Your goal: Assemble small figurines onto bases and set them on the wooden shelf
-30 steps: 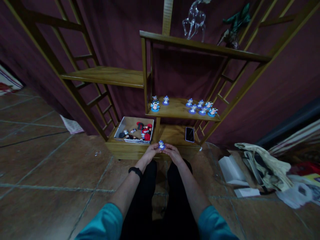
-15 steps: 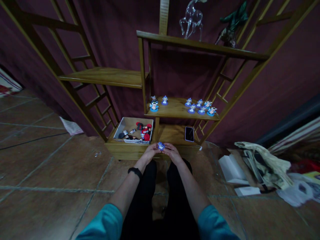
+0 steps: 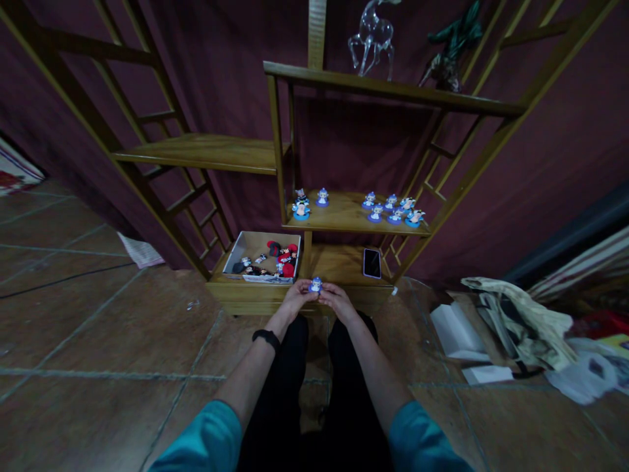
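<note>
Between my two hands, in front of the lower shelf edge, a small purple-and-white figurine (image 3: 316, 285) stands upright on its purple base. My left hand (image 3: 297, 298) grips it from the left, and my right hand (image 3: 336, 301) closes on its right side. Above, on the middle shelf (image 3: 339, 219), similar purple figurines (image 3: 375, 212) stand in a group at the right with blue-based ones (image 3: 415, 218). One purple figurine (image 3: 322, 197) stands at the left, beside a blue-based figurine (image 3: 301, 209) and a darker one (image 3: 301, 195).
An open box (image 3: 238, 252) of red, black and white figurines sits on the lower left shelf. A phone (image 3: 372, 263) lies on the lower right shelf. A glass horse (image 3: 372, 38) and a green statue (image 3: 453, 46) stand on top. Boxes (image 3: 457, 333) and bags lie on the floor at right.
The figurine in my hands has tipped slightly more upright, and my hands have shifted only a little. The view has moved slightly; the shelf figurines stay in place.
</note>
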Demonstrator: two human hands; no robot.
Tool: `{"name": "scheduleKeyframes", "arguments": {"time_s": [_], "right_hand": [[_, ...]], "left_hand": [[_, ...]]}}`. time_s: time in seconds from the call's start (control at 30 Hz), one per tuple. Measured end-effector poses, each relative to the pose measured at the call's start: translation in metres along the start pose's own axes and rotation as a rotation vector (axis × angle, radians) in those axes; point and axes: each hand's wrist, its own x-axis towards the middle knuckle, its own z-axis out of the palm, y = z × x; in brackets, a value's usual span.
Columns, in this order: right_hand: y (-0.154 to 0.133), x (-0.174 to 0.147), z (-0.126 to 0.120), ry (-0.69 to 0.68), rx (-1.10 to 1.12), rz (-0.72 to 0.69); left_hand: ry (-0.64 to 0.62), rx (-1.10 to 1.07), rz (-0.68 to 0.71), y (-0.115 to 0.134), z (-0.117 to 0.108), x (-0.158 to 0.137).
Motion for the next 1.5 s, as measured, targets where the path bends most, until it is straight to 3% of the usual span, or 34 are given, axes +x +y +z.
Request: {"name": "scheduleKeyframes", "arguments": {"time_s": [0.33,0.53,0.8,1.23,1.5], "right_hand": [[-0.003,0.002,0.001,0.097,-0.004,-0.03],[0.0,0.005,0.0,0.114,0.036,-0.011],[-0.003,0.0,0.003,0.008,-0.004,0.021],[-0.009,-0.003,0.006,0.1,0.053,0.025],[-0.009,-0.003,0.006,0.08,0.079,0.003]], "left_hand": [[-0.082,-0.143,-0.142,0.008,0.0,-0.003],[-0.085,-0.154,-0.14,0.007,-0.001,-0.004],[-0.045,-0.169,-0.115,0.007,-0.001,-0.004],[0.015,-0.131,-0.125,0.007,0.0,-0.004],[-0.058,-0.115,-0.18,0.01,0.0,-0.003]]}}
